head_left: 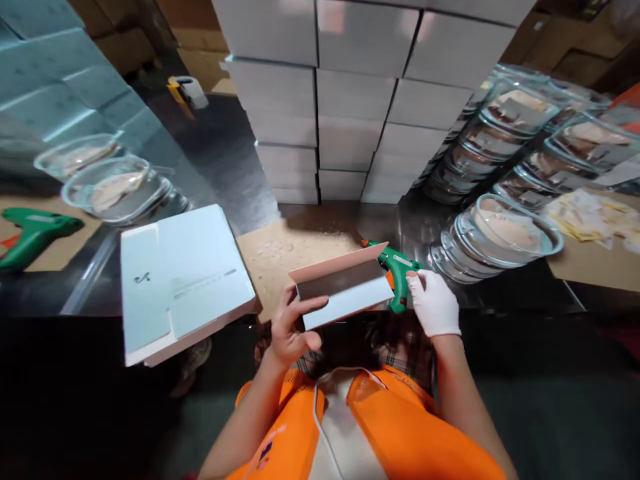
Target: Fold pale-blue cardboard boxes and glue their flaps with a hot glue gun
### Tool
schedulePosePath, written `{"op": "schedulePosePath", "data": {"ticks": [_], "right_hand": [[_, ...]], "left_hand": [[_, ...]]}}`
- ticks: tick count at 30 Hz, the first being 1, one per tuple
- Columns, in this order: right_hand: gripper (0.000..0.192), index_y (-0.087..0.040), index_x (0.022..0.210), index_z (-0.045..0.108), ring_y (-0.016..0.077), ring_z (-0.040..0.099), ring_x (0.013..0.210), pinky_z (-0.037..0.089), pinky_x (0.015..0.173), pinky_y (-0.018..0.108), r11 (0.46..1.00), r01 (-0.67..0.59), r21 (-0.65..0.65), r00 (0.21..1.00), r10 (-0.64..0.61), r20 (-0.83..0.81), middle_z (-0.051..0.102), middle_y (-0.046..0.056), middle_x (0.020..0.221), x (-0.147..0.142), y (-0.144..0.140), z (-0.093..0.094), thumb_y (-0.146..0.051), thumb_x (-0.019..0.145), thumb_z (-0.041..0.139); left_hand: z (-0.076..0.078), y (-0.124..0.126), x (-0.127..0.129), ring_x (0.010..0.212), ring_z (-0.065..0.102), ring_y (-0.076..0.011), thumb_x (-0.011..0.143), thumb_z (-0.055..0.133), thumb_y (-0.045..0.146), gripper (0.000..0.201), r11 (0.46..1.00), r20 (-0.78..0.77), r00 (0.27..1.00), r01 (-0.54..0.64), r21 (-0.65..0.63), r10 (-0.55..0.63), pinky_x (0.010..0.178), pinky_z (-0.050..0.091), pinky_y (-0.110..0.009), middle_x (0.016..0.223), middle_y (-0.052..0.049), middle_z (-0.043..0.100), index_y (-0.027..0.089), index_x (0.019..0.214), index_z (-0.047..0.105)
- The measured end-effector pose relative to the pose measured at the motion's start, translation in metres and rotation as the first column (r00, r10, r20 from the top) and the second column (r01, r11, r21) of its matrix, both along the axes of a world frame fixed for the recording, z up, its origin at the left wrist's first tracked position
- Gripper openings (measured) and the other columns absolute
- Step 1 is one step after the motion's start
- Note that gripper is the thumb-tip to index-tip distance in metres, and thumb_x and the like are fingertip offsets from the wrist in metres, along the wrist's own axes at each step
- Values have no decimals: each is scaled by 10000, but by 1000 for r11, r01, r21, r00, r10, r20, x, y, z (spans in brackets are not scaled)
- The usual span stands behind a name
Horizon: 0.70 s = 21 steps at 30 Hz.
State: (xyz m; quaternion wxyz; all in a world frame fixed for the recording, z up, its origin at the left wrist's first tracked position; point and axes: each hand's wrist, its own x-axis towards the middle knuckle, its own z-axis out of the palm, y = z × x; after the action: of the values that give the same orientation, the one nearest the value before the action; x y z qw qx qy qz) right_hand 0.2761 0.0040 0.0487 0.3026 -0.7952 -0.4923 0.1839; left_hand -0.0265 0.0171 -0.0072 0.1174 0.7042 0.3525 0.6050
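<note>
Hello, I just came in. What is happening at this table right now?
A person in an orange vest holds a folded cardboard piece in the bare left hand. The gloved right hand grips a green glue gun just behind it. A flat white box lies to the left on the metal table. Stacked white boxes and rows of clear lidded bowls stand behind.

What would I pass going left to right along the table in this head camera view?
Green glue gun → clear lidded bowls → flat white box → left hand holding a small folded box → second glue gun in the gloved right hand → stacked glass bowls.
</note>
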Motion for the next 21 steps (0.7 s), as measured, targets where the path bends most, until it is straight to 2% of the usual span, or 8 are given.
{"op": "schedulePosePath", "data": {"ticks": [2,4,6,9,12,15,18,21], "right_hand": [[403,-217,850,707,373,751,1043,560,964,501,978,90,-190,996,-90,9,762,144,941,7,2,-8,-607,805,802],[347,-218,777,681,369,763,1020,569,931,455,967,115,-226,980,-148,-133,765,124,864,7,9,-16,-429,649,926],[309,-220,739,666,334,773,929,590,844,401,976,137,-172,942,-182,-284,751,88,760,6,15,-22,-332,597,916],[300,-207,733,658,253,725,656,597,637,360,988,129,-87,873,-154,-463,699,44,629,4,16,-26,-447,674,827],[431,-207,813,632,197,683,563,609,576,340,985,169,41,805,-113,-583,713,24,651,-2,5,-24,-584,678,791],[502,-234,911,613,173,702,605,632,625,320,937,239,255,766,-21,-642,745,-10,727,-15,-10,-16,-601,664,849],[380,-227,803,655,159,657,550,590,571,297,915,148,375,717,162,-678,721,-6,667,-28,-24,-6,-512,724,893],[308,-209,785,700,142,591,491,507,492,276,955,-50,292,722,237,-650,691,1,630,-36,-39,0,-494,845,798]], "left_hand": [[-5,3,2,977,641,-263,794,668,901,732,999,-48,998,-27,38,29,912,537,-382,923,-62,664,221,1016,823],[-10,6,6,1019,649,-265,820,773,782,586,997,-79,996,-41,65,46,986,530,-403,904,-49,687,234,1027,792],[-14,6,9,964,659,-245,895,792,634,415,993,-52,997,-51,106,57,1011,530,-422,869,-28,694,245,1037,764],[-11,-2,2,965,680,-250,916,779,567,357,982,86,988,-138,129,128,1036,529,-458,889,-15,686,247,1067,737],[-1,-16,-18,1164,669,-299,888,796,535,358,972,225,948,-236,15,227,1106,496,-476,954,-29,688,247,1093,737],[7,-28,-28,1181,666,-273,898,805,451,285,963,171,952,-230,-138,252,1105,488,-417,1074,-43,721,243,1089,771],[8,-33,-15,1144,678,-252,918,802,428,237,950,60,977,-182,-256,203,1067,501,-375,1102,-42,746,252,1077,796],[9,-32,9,1157,685,-262,945,776,451,232,936,38,986,-139,-322,160,1046,519,-378,1070,-46,772,259,1074,797]]}}
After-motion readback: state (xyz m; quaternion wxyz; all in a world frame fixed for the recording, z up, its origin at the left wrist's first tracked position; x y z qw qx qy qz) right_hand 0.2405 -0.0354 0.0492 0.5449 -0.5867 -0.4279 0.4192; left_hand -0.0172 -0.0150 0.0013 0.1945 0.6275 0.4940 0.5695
